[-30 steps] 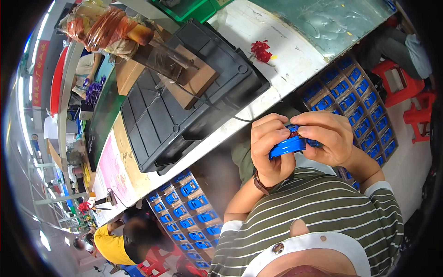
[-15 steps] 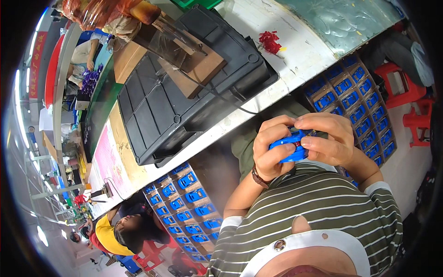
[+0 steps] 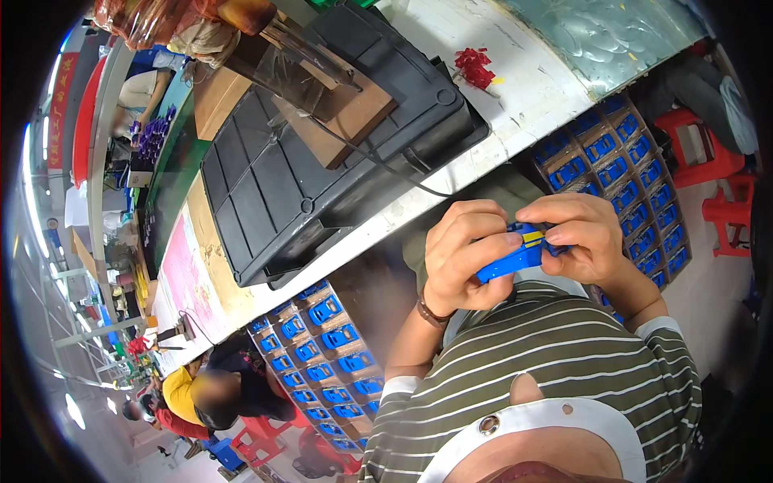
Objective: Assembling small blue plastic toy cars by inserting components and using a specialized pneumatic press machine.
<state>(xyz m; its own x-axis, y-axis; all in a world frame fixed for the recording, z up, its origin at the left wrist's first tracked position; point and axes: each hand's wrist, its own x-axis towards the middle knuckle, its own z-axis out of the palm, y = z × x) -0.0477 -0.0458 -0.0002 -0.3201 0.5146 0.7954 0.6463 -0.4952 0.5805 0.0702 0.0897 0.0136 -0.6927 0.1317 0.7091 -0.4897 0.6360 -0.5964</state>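
Between both hands, in front of my chest, is a blue plastic toy car (image 3: 513,262) with a yellow strip on its upturned side. My left hand (image 3: 467,253) grips its left end, thumb pressed along the top and fingers curled behind. At the other end, my right hand (image 3: 580,241) pinches the toy car with thumb and fingertips. Fingers cover much of its right part, so details there stay hidden.
A sectioned tray of blue toy cars (image 3: 322,354) stands left of me, another tray (image 3: 620,185) to the right. On the white bench (image 3: 523,121) sit a black lidded bin (image 3: 322,177) and small red pieces (image 3: 475,68). A seated person (image 3: 193,394) is at lower left.
The toy car has been turned over in my hands, so a yellow strip now shows. My left hand has shifted slightly left. The person at lower left has moved the head.
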